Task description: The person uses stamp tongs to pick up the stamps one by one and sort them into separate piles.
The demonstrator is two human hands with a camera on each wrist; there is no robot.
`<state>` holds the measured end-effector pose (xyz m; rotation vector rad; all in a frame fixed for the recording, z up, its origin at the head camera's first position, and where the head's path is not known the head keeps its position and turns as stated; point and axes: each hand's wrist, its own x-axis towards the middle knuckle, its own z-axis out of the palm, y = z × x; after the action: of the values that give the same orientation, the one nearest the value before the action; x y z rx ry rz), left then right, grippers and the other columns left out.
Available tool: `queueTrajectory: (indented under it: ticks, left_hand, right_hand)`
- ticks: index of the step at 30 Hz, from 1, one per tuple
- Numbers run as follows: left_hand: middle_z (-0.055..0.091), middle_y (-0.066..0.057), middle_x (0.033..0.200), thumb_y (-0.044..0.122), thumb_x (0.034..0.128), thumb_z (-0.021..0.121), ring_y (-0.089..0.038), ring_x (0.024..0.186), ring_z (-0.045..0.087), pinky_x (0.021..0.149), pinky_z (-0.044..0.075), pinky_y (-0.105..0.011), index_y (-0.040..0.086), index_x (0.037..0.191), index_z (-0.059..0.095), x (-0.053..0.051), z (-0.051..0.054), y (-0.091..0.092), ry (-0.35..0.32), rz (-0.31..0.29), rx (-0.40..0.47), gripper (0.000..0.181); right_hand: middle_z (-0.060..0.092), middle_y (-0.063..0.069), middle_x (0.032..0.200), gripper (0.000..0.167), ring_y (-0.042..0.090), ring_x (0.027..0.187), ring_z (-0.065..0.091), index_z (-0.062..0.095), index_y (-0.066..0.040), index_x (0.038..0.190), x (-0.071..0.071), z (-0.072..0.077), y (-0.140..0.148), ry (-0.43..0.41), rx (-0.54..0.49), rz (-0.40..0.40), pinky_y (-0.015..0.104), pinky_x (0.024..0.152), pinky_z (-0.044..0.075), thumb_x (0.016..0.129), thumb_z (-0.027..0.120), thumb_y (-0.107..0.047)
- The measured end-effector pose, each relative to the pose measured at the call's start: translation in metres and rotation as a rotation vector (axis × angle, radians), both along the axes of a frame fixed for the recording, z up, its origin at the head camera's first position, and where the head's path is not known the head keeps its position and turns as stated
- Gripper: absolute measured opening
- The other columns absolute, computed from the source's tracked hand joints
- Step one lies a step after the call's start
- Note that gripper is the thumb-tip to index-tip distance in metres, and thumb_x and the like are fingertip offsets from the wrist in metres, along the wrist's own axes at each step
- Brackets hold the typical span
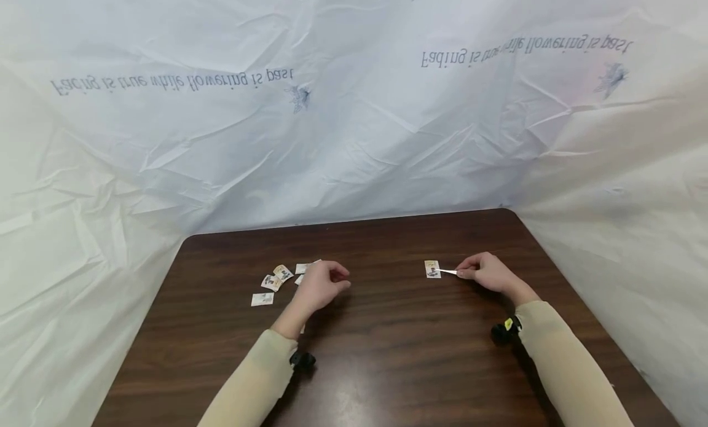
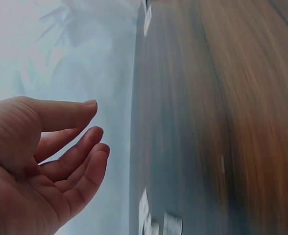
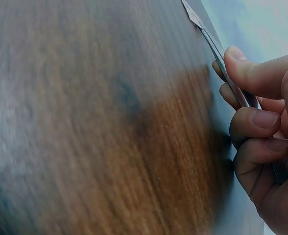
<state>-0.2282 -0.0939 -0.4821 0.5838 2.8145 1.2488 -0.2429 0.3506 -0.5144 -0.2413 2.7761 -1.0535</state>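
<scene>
My right hand [image 1: 489, 272] holds metal tweezers [image 1: 449, 271] whose tips reach a small printed card [image 1: 432, 269] at the table's right side. In the right wrist view, thumb and fingers of the right hand [image 3: 266, 122] are curled round the tweezers [image 3: 217, 54], with the card [image 3: 192, 13] at their tips. Nothing is in my left hand [image 1: 322, 284], which hovers beside several small cards on the left, partly covering some. The left wrist view shows the left hand [image 2: 51, 161] with relaxed, slightly bent fingers, thumb apart from them, and blurred cards [image 2: 172, 224] at the bottom.
Loose cards [image 1: 262, 299] lie at the left of the dark wooden table [image 1: 354, 353], some overlapping [image 1: 283, 273]. A white printed sheet [image 1: 354, 138] hangs behind the table's far edge and along both sides. A dark wrist device shows on each arm.
</scene>
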Motion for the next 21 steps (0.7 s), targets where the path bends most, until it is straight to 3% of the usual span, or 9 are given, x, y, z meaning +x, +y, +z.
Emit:
queueTrajectory:
  ticks: [9, 15, 21]
  left_hand:
    - [0.073, 0.004, 0.083, 0.005, 0.0876, 0.087, -0.01, 0.073, 0.064, 0.071, 0.055, -0.036, 0.007, 0.099, 0.082, 0.013, -0.009, -0.047, -0.009, 0.056, -0.085, 0.012]
    - [0.071, 0.006, 0.08, 0.003, 0.0854, 0.088, -0.009, 0.073, 0.064, 0.071, 0.055, -0.035, 0.008, 0.092, 0.08, 0.018, -0.018, -0.068, -0.001, 0.079, -0.11, 0.011]
    - [0.068, 0.005, 0.076, 0.001, 0.0836, 0.086, -0.011, 0.071, 0.06, 0.07, 0.053, -0.035, 0.007, 0.087, 0.078, 0.019, -0.019, -0.083, -0.012, 0.11, -0.119, 0.011]
  right_hand:
    - [0.075, 0.004, 0.098, 0.027, 0.02, 0.081, 0.063, 0.08, -0.002, 0.118, 0.002, 0.002, 0.003, -0.026, -0.013, 0.004, 0.039, 0.074, 0.05, 0.105, 0.072, -0.025]
    - [0.076, 0.005, 0.103, 0.028, 0.02, 0.086, 0.064, 0.08, -0.003, 0.117, 0.007, 0.002, 0.008, -0.032, -0.002, -0.009, 0.038, 0.076, 0.051, 0.103, 0.073, -0.026]
    - [0.075, 0.004, 0.1, 0.029, 0.02, 0.084, 0.062, 0.08, -0.002, 0.117, 0.008, 0.001, 0.013, -0.029, -0.008, -0.022, 0.039, 0.075, 0.05, 0.102, 0.075, -0.027]
